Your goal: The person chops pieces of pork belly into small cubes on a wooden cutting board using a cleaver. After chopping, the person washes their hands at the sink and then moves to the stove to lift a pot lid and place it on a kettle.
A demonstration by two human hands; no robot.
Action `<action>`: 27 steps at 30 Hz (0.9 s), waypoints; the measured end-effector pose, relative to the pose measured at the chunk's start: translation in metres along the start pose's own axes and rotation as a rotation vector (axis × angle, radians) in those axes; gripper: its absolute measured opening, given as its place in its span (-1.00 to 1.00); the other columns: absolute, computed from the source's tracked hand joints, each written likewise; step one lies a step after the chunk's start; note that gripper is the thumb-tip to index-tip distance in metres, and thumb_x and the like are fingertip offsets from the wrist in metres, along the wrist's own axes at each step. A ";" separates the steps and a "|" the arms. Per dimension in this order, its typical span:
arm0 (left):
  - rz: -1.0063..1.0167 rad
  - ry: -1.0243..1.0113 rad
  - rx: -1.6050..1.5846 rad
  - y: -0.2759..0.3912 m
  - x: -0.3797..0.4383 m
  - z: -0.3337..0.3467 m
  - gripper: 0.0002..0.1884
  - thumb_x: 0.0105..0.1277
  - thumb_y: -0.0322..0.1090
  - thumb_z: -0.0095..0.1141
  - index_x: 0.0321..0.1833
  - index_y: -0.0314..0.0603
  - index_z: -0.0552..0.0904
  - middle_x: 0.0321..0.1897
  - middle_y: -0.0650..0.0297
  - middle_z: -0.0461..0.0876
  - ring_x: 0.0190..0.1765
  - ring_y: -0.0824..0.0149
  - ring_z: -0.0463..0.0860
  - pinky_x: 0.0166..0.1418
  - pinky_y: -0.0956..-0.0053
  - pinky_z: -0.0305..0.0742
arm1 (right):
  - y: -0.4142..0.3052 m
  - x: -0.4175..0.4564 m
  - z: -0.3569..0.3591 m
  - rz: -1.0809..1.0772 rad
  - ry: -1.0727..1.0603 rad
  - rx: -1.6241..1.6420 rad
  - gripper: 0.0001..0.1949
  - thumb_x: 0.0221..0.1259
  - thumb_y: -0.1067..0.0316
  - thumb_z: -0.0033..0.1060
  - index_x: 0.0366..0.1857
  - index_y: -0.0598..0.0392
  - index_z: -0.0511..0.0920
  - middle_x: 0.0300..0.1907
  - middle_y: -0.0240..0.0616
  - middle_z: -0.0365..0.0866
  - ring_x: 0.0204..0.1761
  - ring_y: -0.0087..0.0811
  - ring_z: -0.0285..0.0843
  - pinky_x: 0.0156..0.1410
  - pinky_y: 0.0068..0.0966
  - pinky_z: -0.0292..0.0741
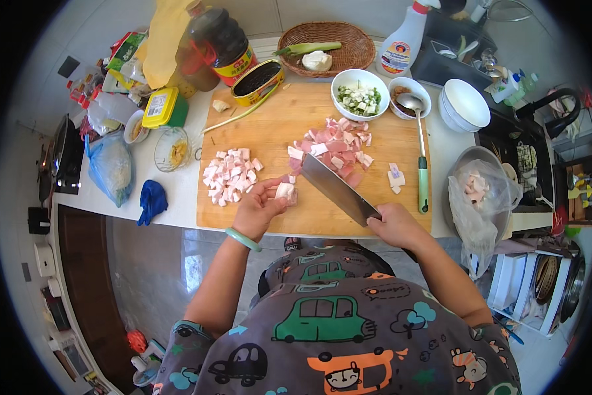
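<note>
In my left hand (261,205) is a small chunk of pale pink meat (287,192), pinched between thumb and fingers just above the wooden cutting board (276,133). My right hand (395,224) grips the handle end of a cleaver (338,187), its blade angled up and left over the board. Beyond the blade's tip spreads a loose heap of sliced pink meat (345,140). Left of my left hand lies a pile of diced fatty pieces (229,175). A few pale scraps (396,177) sit to the right of the cleaver.
Along the back stand a white bowl of chopped scallion (359,109), a small bowl (397,112) with a green-handled spoon (423,173), an open tin (257,81) and a wicker basket (360,47). A metal basin (451,197) with a plastic bag is at right, a glass bowl (165,160) at left.
</note>
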State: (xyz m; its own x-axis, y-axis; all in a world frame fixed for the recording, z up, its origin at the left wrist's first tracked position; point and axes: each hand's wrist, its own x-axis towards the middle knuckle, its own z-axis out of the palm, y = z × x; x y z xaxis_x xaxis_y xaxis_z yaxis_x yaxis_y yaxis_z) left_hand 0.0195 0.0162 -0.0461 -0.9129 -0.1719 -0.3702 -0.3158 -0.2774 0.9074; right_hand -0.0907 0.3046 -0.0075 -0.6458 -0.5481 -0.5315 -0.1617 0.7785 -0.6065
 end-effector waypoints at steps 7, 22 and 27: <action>0.039 0.072 -0.045 -0.039 -0.004 0.015 -0.48 0.30 -0.53 0.21 0.30 -0.25 0.33 0.02 0.10 0.64 0.07 0.31 0.66 0.12 0.45 0.58 | -0.001 0.006 0.001 -0.029 -0.010 -0.019 -0.70 0.21 0.23 0.13 -0.40 0.36 0.59 -0.44 0.21 0.61 -0.33 0.13 0.62 -0.14 -0.10 0.52; 0.674 -0.065 1.074 -0.018 0.003 -0.014 -0.47 0.03 -0.48 0.39 0.12 -0.22 0.54 0.01 0.01 0.62 0.07 -0.07 0.58 0.14 0.18 0.52 | -0.026 -0.015 0.006 -0.097 0.005 -0.046 -0.72 0.26 0.26 0.10 -0.45 0.31 0.58 -0.47 0.19 0.59 -0.35 0.16 0.59 -0.15 -0.07 0.51; 0.562 0.167 1.057 -0.035 -0.008 0.005 -0.50 -0.02 -0.43 0.47 0.02 -0.23 0.57 -0.08 0.01 0.64 -0.02 -0.05 0.60 0.06 0.19 0.54 | -0.039 -0.027 0.007 -0.110 0.042 -0.039 -0.76 0.27 0.26 0.11 -0.39 0.24 0.62 -0.49 0.14 0.61 -0.37 0.17 0.59 -0.16 -0.04 0.52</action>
State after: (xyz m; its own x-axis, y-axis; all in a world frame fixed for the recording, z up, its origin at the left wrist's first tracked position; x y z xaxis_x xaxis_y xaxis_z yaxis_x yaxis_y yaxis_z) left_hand 0.0367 0.0316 -0.0738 -0.9707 -0.1617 0.1777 -0.0122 0.7717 0.6358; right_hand -0.0618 0.2871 0.0264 -0.6534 -0.6183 -0.4367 -0.2618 0.7259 -0.6361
